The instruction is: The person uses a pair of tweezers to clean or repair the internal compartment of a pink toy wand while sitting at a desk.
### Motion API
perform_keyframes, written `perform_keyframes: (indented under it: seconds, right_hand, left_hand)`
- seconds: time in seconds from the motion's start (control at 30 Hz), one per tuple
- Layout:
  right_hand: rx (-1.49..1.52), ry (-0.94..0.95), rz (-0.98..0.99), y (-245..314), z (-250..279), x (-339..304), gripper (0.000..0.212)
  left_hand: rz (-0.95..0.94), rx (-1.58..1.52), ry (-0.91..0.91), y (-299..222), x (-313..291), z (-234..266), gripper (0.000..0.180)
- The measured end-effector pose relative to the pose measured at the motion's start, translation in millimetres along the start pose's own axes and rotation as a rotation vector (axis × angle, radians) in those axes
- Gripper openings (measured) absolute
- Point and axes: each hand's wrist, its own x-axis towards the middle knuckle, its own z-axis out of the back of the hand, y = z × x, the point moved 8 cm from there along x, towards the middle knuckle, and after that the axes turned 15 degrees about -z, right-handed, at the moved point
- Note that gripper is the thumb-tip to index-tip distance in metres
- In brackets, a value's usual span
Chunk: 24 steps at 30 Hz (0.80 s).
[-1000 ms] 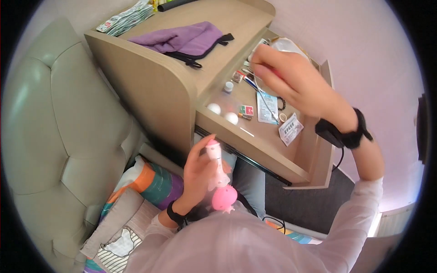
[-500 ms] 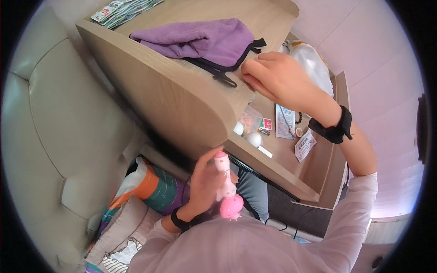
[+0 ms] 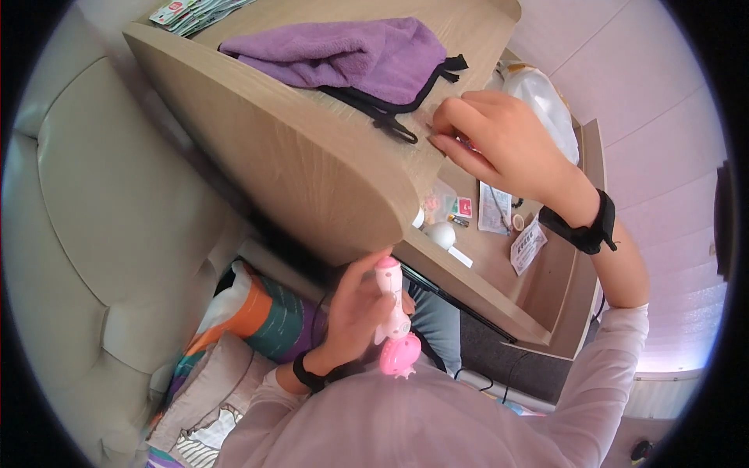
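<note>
My left hand [image 3: 353,316] is wrapped round a pink-and-white toy-like gadget [image 3: 396,316], low in front of my body. The gadget has a narrow pink tip pointing up and a round pink head at its lower end. My right hand [image 3: 503,140] hangs over the edge of the wooden desktop [image 3: 449,47], by the open drawer [image 3: 495,303]. Its thumb and fingers are pinched together, and a small bit of red shows between them; what it is stays hidden. Close to those fingertips lies a purple cloth [image 3: 343,58] with black trim and a black loop.
Inside the drawer are white round objects [image 3: 441,235], a clear bag [image 3: 439,201], flat packets [image 3: 527,246] and a white plastic bag [image 3: 542,97] at the far end. Paper packs [image 3: 199,14] lie at the desk's far left. A beige padded seat [image 3: 94,203] and cushions [image 3: 207,382] are at left.
The right hand has drawn slightly away from the purple cloth toward me, and a bit of red now shows in its fingers. The left hand keeps its hold on the gadget. The view has shifted slightly.
</note>
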Motion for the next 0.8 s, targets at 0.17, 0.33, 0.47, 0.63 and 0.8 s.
perform_keyframes:
  seconds: [0.17,0.33,0.47,0.63,0.8]
  right_hand:
    - [0.045,-0.064,0.012,8.2,11.0,-6.7,0.014]
    - [-0.118,-0.007,-0.029,23.2,26.2,-31.5,0.016]
    - [-0.150,0.011,0.013,58.9,30.3,-62.6,0.018]
    - [0.015,0.059,-0.034,89.4,40.5,-102.6,0.027]
    - [0.173,0.043,-0.133,94.0,36.6,-118.1,0.033]
  left_hand:
    - [-0.019,0.019,-0.008,-6.1,-3.6,-3.5,0.049]
    - [-0.043,0.011,-0.035,-13.0,-0.1,-9.2,0.049]
    - [-0.237,0.157,-0.067,-28.5,5.2,-21.3,0.049]
    - [-0.253,-0.041,0.050,-24.6,2.2,-38.0,0.055]
    - [-0.340,-0.110,0.190,-25.1,-2.8,-53.9,0.055]
